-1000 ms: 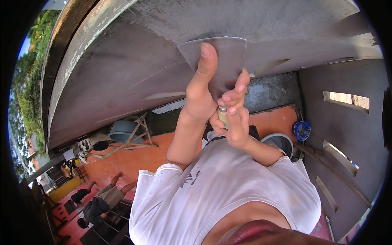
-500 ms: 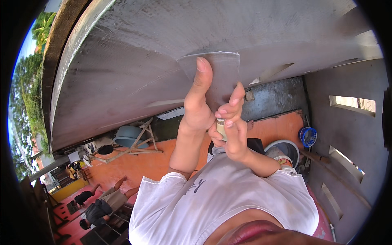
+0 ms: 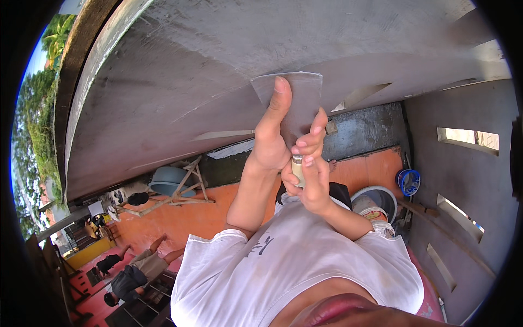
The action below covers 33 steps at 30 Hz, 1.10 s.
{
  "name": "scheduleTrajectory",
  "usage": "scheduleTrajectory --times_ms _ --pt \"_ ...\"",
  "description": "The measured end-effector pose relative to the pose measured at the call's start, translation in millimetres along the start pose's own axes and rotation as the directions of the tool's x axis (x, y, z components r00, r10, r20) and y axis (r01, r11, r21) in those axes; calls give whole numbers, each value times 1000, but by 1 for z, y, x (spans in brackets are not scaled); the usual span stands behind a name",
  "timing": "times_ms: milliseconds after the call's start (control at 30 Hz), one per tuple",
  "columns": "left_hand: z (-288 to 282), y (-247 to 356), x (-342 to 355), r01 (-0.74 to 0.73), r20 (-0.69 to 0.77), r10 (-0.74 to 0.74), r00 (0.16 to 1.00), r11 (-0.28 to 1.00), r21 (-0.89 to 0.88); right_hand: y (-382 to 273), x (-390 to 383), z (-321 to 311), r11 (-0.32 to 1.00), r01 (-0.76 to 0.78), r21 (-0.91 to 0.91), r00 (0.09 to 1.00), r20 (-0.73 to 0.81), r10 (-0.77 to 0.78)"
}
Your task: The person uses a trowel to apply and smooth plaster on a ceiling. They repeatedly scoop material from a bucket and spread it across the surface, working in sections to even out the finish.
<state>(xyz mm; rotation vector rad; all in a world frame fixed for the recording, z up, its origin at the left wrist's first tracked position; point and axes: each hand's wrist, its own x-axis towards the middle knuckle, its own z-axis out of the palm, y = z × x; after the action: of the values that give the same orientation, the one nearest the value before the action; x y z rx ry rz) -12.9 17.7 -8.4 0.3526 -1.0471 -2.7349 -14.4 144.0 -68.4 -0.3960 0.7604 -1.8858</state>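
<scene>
A wide-bladed putty knife (image 3: 303, 103) with a cream handle stands blade-up in front of me, gripped by both hands. Its far edge meets a grey plastered wall (image 3: 163, 98). My left hand (image 3: 269, 144) is closed at the blade, with the thumb stretched up along the near face; some of its fingers are hidden. My right hand (image 3: 313, 188) is closed around the handle, just below the blade. Smooth grey plaster with faint streaks spreads around the blade.
A wooden trestle (image 3: 190, 188) and a blue-grey basin (image 3: 163, 180) stand left on the orange floor (image 3: 229, 199). To the right are a grey tub (image 3: 387, 199), a blue bucket (image 3: 408, 182) and a slotted wall (image 3: 463, 180). Another person (image 3: 133, 280) is at lower left.
Both hands and the putty knife have shifted slightly right along the wall. The grip looks the same.
</scene>
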Motion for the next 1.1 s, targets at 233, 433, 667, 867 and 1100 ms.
scheduleTrajectory --times_ms 233,433,667,867,1100 --pt "7 12 1 -39 14 39 999 999 28 -9 5 6 1000 -2 -8 1000 22 2" --pt "23 30 3 -98 61 96 994 995 27 -24 14 17 997 66 -24 991 119 -63" --pt "25 28 0 -68 36 66 997 997 33 -27 5 26 999 33 -27 999 -10 -33" --pt "23 26 -2 -59 36 58 998 998 21 -25 4 29 998 60 -29 998 -10 -60" --pt "40 48 0 -109 112 105 988 994 27 -36 9 39 994 96 -55 995 25 -95"
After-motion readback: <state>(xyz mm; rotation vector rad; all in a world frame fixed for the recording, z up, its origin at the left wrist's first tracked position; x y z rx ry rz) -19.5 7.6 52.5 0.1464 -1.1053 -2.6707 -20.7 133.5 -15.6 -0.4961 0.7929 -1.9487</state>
